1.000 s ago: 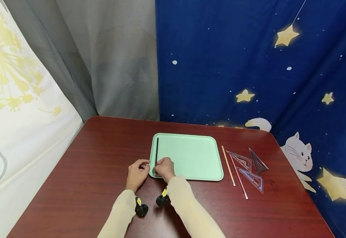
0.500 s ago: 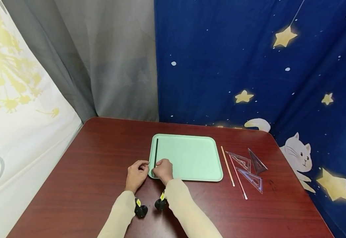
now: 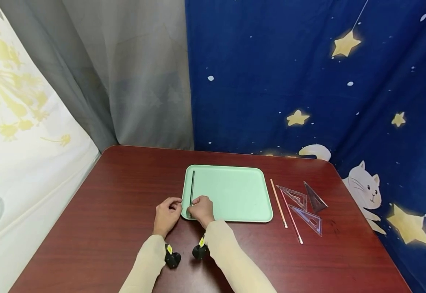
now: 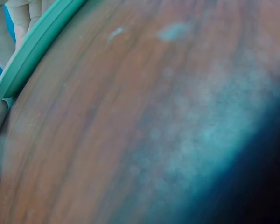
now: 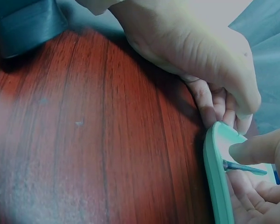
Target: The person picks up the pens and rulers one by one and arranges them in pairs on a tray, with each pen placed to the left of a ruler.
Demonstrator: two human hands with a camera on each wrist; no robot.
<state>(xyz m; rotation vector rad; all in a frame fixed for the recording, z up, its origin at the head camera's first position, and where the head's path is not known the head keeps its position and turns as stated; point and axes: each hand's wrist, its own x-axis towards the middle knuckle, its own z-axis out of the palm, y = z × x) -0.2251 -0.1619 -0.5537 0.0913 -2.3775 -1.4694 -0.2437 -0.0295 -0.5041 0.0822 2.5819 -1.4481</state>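
A mint-green tray (image 3: 231,195) lies on the table. Along its left side is a dark pencil (image 3: 192,185), lengthwise, pointing away from me. My right hand (image 3: 203,209) pinches the pencil's near end at the tray's front left corner; the right wrist view shows the pencil (image 5: 245,168) between thumb and fingers. Just outside the left rim is my left hand (image 3: 167,215), fingers loosely bent, tips touching the tray's edge. In the right wrist view the left hand (image 5: 196,56) has its fingertips at the tray corner (image 5: 217,154). The left wrist view mostly shows blurred table.
Right of the tray lie a tan pencil (image 3: 279,203) and a red pencil (image 3: 291,217). Beside them are several see-through set squares (image 3: 309,219), partly overlapping. The wooden table (image 3: 132,175) backs onto curtains (image 3: 257,81). Each wrist carries a black camera.
My right hand shifted slightly left and nearer to me, then stayed at the pencil's near end. The pencil appears turned slightly in place. My left hand stays at the rim; the view shifted slightly.
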